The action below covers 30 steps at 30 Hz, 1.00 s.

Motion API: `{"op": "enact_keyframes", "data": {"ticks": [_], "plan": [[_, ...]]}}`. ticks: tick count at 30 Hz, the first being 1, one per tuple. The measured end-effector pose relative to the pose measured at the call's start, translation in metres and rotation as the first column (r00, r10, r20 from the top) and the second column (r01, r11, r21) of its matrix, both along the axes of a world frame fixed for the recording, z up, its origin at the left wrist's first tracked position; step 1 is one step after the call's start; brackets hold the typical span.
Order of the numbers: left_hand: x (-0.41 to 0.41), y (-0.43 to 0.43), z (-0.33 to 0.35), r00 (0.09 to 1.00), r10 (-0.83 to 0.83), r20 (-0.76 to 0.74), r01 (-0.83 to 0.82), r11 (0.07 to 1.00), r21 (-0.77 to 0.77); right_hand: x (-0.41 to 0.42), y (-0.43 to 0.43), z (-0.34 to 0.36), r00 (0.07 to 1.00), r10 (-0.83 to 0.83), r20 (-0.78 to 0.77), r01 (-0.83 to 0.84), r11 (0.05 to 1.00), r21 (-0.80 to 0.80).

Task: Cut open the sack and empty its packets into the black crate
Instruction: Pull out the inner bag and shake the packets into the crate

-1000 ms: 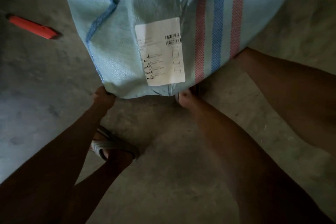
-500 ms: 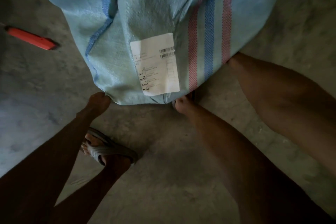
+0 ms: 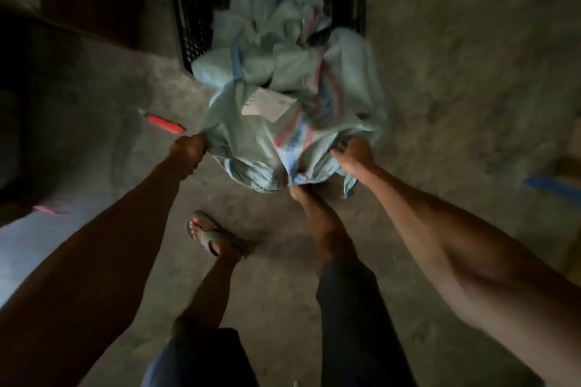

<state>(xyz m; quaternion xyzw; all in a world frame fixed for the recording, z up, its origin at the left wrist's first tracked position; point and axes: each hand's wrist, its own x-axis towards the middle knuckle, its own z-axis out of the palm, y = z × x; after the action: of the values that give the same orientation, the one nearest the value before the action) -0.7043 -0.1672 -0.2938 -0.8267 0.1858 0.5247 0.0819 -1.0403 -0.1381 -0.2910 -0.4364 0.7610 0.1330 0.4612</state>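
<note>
The light blue woven sack (image 3: 251,141), with red and blue stripes and a white label, hangs crumpled between my hands, its far end draped over the near rim of the black crate (image 3: 195,9) and down inside it. My left hand (image 3: 188,149) is shut on the sack's bottom left corner. My right hand (image 3: 353,155) is shut on the bottom right corner. The sack covers the crate's inside, so no packets show. The frame is blurred by motion.
A red utility knife (image 3: 165,124) lies on the concrete floor just left of the sack. My sandalled left foot (image 3: 207,234) and my right foot (image 3: 306,198) stand below the sack. A blue strip (image 3: 553,187) lies at the right edge, a pale sack (image 3: 25,248) at the left.
The view has swung up and back, and the crate now shows. The sack, which was full and bulging close in front, now hangs limp and crumpled over the crate. Both hands stay on its bottom corners.
</note>
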Motion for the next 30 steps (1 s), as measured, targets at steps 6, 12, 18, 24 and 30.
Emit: {"op": "enact_keyframes", "data": {"ticks": [6,12,18,24,30], "plan": [[-0.022,-0.049,0.158,0.997,-0.058,-0.041,0.056,0.998,-0.04,-0.02,-0.042,0.173,0.993,-0.114,0.031,0.117,0.988,-0.101],[-0.021,-0.038,0.277,0.998,-0.012,-0.066,0.007,0.996,-0.084,-0.032,-0.069,0.281,0.992,-0.106,0.068,0.116,0.98,-0.16],[0.001,-0.049,0.362,0.998,0.019,-0.065,-0.037,0.955,-0.294,-0.043,-0.107,0.369,0.968,-0.219,0.12,0.236,0.96,-0.152],[0.001,-0.085,0.435,0.986,0.111,-0.125,-0.156,0.882,-0.444,-0.044,-0.15,0.447,0.969,-0.17,0.177,0.209,0.95,-0.234],[-0.004,-0.121,0.516,0.985,0.081,-0.155,-0.159,0.784,-0.601,-0.038,-0.187,0.536,0.942,-0.15,0.3,0.254,0.903,-0.347]]}}
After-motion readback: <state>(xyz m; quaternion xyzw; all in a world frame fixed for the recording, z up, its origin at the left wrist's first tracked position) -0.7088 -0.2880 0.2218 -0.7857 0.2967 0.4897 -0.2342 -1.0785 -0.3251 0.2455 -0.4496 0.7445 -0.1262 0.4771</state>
